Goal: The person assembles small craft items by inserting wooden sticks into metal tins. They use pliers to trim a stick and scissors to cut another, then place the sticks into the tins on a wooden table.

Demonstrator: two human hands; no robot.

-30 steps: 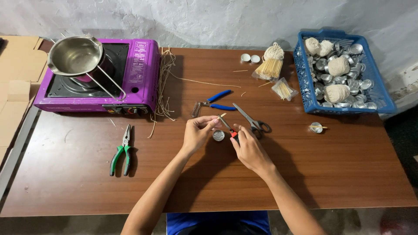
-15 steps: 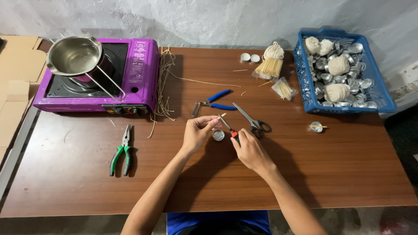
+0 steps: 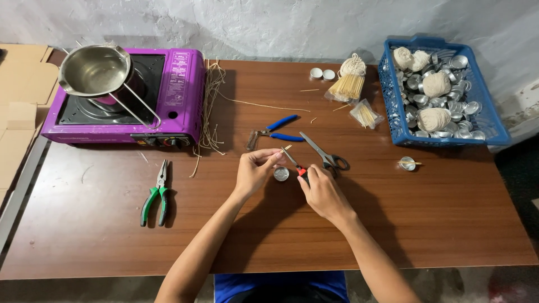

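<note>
My left hand pinches a short pale wick piece between thumb and fingers, just above the table's middle. My right hand grips small red-handled pliers, whose tip points up toward the wick. A small round metal cup lies on the table between the two hands. Grey scissors lie just beyond my right hand, and blue-handled pliers lie further back.
A purple portable stove with a steel pot stands back left, loose wick strands beside it. Green-handled pliers lie at the left. A blue basket of metal cups and string balls stands back right, near wick bundles.
</note>
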